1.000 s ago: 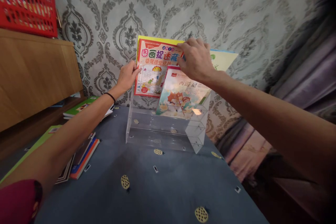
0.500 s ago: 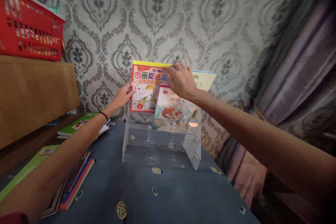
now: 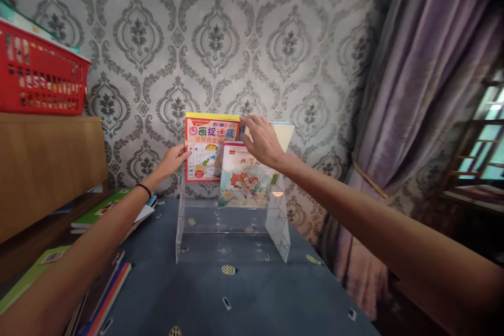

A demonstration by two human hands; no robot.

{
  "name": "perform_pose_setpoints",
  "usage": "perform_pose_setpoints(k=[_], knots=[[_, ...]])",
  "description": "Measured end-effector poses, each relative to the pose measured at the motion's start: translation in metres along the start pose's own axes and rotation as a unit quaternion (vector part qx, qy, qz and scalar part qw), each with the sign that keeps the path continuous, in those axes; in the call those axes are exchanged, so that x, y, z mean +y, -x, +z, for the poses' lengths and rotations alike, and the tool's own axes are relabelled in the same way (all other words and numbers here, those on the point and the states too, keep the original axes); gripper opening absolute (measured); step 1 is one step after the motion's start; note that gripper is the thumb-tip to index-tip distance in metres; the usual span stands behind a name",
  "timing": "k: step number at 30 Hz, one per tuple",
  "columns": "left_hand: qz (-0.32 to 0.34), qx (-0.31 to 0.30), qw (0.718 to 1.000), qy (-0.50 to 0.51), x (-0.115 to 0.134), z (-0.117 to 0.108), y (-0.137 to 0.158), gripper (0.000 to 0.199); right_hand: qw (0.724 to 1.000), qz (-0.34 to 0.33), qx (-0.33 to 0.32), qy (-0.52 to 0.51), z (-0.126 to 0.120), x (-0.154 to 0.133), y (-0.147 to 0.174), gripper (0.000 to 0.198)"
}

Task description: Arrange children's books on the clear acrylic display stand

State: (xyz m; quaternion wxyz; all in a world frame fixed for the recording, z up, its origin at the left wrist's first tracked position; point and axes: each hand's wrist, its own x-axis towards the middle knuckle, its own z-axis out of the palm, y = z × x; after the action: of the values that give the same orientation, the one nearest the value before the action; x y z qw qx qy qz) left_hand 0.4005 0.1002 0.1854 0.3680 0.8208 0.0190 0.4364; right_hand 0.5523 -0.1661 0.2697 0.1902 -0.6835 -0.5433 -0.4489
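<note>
A grey damask-patterned wallpaper wall (image 3: 244,26) fills the background, with a purple curtain (image 3: 417,89) hanging to the right. Below lies a dark blue cloth-covered surface (image 3: 244,299) dotted with small yellow motifs. A wooden cabinet (image 3: 43,168) stands at the left, a red slatted plastic basket (image 3: 39,76) on top of it. Stacks of thin green and orange books (image 3: 106,212) lie along the left edge of the cloth.

At the far end of the cloth, against the wall, stands a clear acrylic tiered display rack (image 3: 232,231). In its back tier stands a red-and-yellow children's picture book (image 3: 207,149) — upright, cover forward. In front of it and slightly right leans a pale book with a cartoon figure on its cover (image 3: 244,178); a third, light-coloured book (image 3: 284,134) shows behind the right hand.

The left hand (image 3: 171,160) rests its fingertips on the left edge of the red-and-yellow book. The right hand (image 3: 262,139) has curled fingers at that book's top right corner — whether it pinches it cannot be told.
</note>
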Motion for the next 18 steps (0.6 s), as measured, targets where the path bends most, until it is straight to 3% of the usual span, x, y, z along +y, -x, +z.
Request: perform_pose_setpoints(k=[5, 11, 18], knots=[[-0.01, -0.014, 1.0, -0.009, 0.006, 0.0, 0.001, 0.049, 0.999, 0.01, 0.023, -0.031, -0.009, 0.012, 0.041, 0.045], [-0.021, -0.016, 0.999, -0.028, 0.016, 0.002, 0.003, 0.054, 0.995, 0.041, 0.045, -0.074, 0.004, 0.031, 0.09, 0.045], [-0.031, 0.035, 0.996, -0.081, 0.022, 0.003, 0.008, 0.04, 0.987, 0.096, 0.077, -0.108, 0.016, 0.041, 0.115, 0.055]])
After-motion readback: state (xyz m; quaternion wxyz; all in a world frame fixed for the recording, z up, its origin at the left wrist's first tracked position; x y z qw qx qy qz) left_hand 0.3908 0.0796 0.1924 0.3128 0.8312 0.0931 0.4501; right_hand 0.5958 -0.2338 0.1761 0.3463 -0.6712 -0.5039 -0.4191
